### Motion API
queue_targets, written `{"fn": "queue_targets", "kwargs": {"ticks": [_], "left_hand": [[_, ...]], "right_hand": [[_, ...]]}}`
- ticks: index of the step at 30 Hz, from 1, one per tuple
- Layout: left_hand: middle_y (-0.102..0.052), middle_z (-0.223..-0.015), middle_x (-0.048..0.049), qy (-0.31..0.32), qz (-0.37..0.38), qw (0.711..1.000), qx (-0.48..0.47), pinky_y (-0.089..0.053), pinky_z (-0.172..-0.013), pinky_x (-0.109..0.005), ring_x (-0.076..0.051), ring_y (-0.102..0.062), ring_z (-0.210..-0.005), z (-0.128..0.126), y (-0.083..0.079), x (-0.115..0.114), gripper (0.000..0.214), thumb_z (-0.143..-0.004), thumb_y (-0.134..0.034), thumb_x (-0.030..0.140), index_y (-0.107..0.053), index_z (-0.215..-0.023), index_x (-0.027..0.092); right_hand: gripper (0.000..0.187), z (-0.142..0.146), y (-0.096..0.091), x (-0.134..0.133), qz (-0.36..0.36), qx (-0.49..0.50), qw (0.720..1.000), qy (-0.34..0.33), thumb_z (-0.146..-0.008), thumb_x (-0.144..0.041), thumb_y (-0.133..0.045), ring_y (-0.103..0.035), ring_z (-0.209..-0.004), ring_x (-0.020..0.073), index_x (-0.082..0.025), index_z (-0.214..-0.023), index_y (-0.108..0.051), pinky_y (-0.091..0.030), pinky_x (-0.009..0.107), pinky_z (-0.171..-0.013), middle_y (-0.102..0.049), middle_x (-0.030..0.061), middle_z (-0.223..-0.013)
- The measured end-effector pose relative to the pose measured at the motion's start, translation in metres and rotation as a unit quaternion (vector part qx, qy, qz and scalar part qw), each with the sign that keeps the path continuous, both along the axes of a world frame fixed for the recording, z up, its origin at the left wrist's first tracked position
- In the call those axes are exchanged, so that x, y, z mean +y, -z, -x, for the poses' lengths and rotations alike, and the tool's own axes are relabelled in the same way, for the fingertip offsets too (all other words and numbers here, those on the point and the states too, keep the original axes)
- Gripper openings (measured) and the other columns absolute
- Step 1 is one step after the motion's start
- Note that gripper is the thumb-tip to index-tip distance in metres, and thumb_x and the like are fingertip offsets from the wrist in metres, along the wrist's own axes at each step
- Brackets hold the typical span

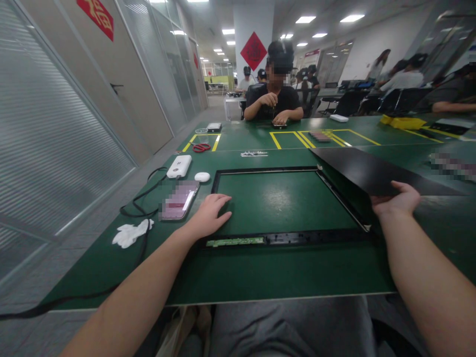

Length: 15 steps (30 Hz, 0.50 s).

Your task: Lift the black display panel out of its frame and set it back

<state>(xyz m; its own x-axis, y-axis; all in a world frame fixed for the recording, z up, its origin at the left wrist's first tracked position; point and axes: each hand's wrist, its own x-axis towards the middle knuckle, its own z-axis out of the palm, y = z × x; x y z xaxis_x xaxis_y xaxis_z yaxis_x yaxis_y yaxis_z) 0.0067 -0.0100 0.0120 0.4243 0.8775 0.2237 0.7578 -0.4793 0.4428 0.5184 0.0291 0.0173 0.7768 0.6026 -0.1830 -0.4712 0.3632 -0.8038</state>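
Green counter (pixel 277 275) carries the frame (pixel 316 237): left fingers (pixel 220 198) parted over its left side; right fingers (pixel 404 189), right of it, pinching the panel (pixel 366 168); support evenly.

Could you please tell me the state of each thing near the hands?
Black frame: lying flat
Black panel: held tilted
Right hand: holding the panel
Left hand: open, at the frame's left side
Phone: screen lit
Small white case: shut
Tissue: crumpled

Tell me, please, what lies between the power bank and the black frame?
In the head view, a small white case lies between the power bank and the black frame.
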Motion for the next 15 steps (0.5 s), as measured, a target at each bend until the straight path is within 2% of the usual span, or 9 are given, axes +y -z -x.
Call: {"fn": "queue_targets", "kwargs": {"ticks": [4,9,15], "left_hand": [[-0.062,-0.133,-0.0174,0.006,0.0,1.0,0.009,-0.04,-0.111,-0.056,-0.037,-0.052,-0.127,-0.001,-0.001,-0.001,0.049,-0.088,-0.055,0.043,-0.063,-0.13,0.018],[-0.063,-0.132,-0.0168,0.008,0.0,1.0,0.0,-0.04,-0.11,-0.057,-0.037,-0.053,-0.126,-0.001,-0.003,-0.002,0.047,-0.087,-0.057,0.041,-0.064,-0.128,0.019],[-0.061,-0.134,-0.018,0.008,-0.006,0.999,0.037,-0.039,-0.111,-0.055,-0.035,-0.052,-0.127,-0.002,-0.002,-0.002,0.047,-0.09,-0.052,0.038,-0.061,-0.13,0.015]], "right_hand": [[0.018,-0.004,0.005,0.0,0.003,0.003,1.0,-0.017,-0.059,-0.016,-0.05,-0.063,-0.079,0.0142,-0.021,-0.076,-0.051,-0.055,0.022,-0.059,-0.062,0.0029,-0.089],[0.023,-0.013,0.012,0.006,0.033,0.039,0.999,-0.01,-0.058,-0.006,-0.05,-0.062,-0.07,0.0119,-0.019,-0.076,-0.052,-0.055,0.02,-0.056,-0.06,0.0012,-0.083],[0.026,-0.017,0.015,0.009,0.029,0.052,0.998,-0.01,-0.06,0.0,-0.048,-0.061,-0.064,0.0105,-0.02,-0.075,-0.05,-0.056,0.019,-0.054,-0.058,-0.0004,-0.077]]}}
